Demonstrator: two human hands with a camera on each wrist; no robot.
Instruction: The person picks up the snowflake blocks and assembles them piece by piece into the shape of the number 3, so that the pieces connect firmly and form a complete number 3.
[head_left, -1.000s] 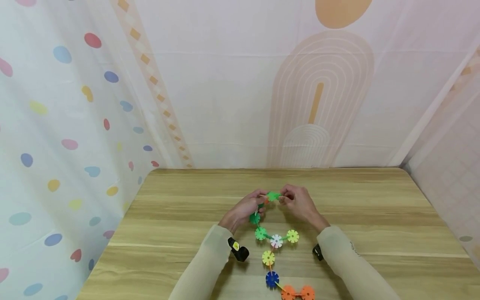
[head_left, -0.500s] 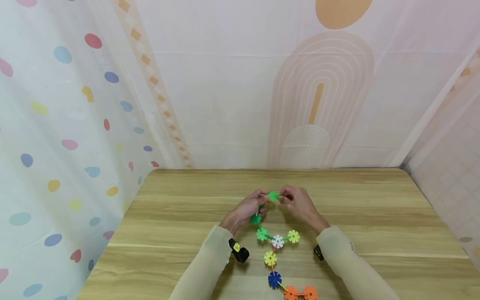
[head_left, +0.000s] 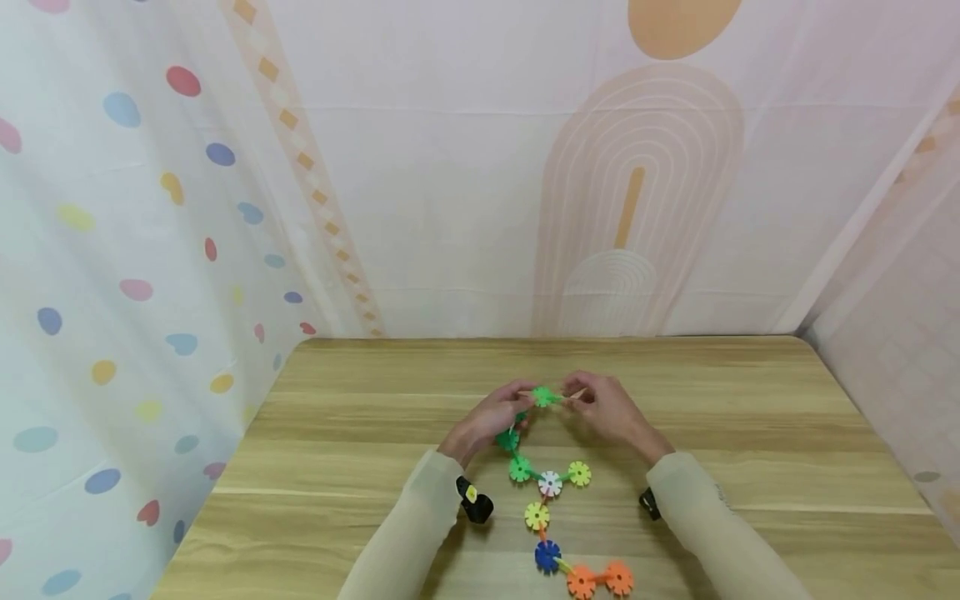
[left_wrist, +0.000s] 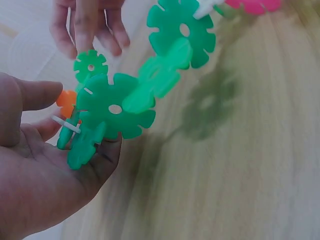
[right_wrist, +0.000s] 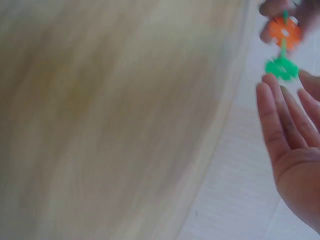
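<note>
**A:** From your head camera, what differs from half a second ago?

**B:** Your right hand (head_left: pixel 611 408) has slid a little to the right, away from the small green disc (head_left: pixel 544 397), and now pinches a thin pale stick (head_left: pixel 576 393) jutting from that disc. Your left hand (head_left: pixel 489 421) has stayed put, gripping the upper end of the chain of discs (head_left: pixel 550 483). The chain's lower part lies on the wooden table (head_left: pixel 750 433) between your forearms.

**A:** And your left wrist view?

**B:** Your left hand (left_wrist: pixel 40 180) curls under a large green disc (left_wrist: pixel 115 107), thumb above; the small green disc (left_wrist: pixel 90 66) sits just beyond, right below your right hand's fingertips (left_wrist: pixel 85 35).

**A:** Right wrist?

**B:** It's blurred. Your right hand (right_wrist: pixel 292 150) shows straight fingers there, with the small green disc (right_wrist: pixel 281 68) just past the fingertips; I cannot tell the grip from this view.
</note>
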